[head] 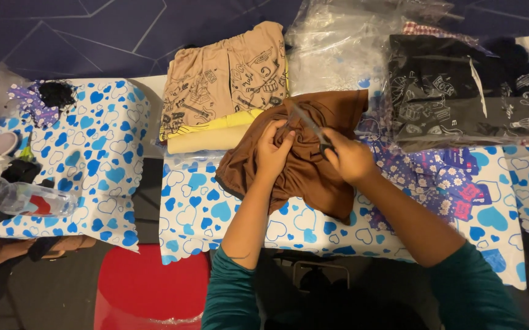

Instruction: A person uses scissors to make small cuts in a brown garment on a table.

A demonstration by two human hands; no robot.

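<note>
A brown garment [313, 165] lies bunched on the table with the blue-heart cloth [203, 214]. My left hand [273, 150] pinches a fold of the brown fabric near its top. My right hand [350, 159] grips a pair of scissors [307, 122], whose blades point up and left onto the cloth right beside my left fingers. Both sleeves are teal.
A stack of folded beige and yellow printed shirts [222, 91] sits behind the garment. Black printed shirts in clear plastic [460, 91] lie at the right, small purple tags [435, 177] below them. A plastic bottle [20, 195] and oddments rest at left; a red stool [148, 287] stands below.
</note>
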